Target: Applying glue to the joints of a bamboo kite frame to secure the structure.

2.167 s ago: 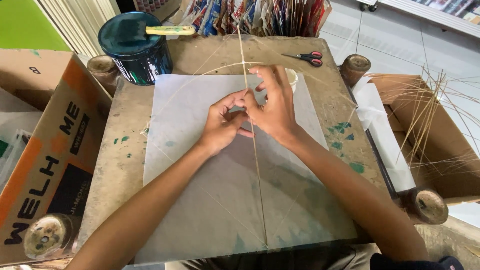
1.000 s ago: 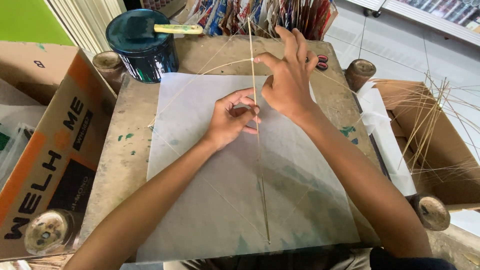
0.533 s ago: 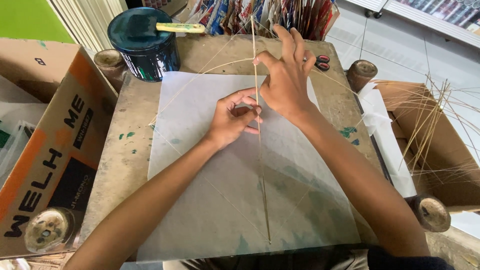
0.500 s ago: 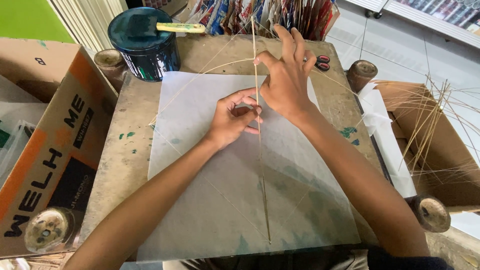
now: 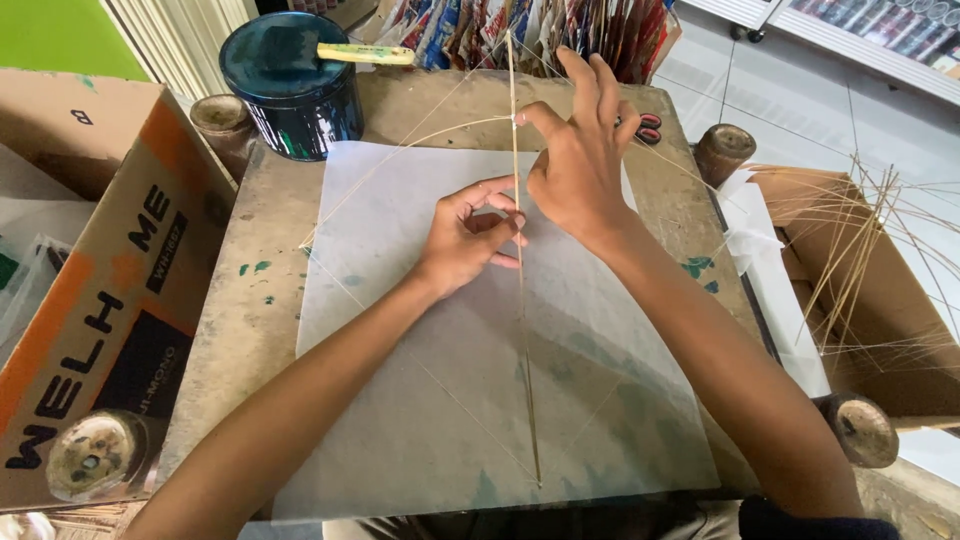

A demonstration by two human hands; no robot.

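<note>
Pinching thin upright stick [image 5: 520,300] with both hands over white paper [image 5: 420,400].

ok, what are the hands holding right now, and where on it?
Both grip the upright stick of a thin stick frame. The right hand pinches it where the curved stick crosses; the left hand holds it just below.
</note>
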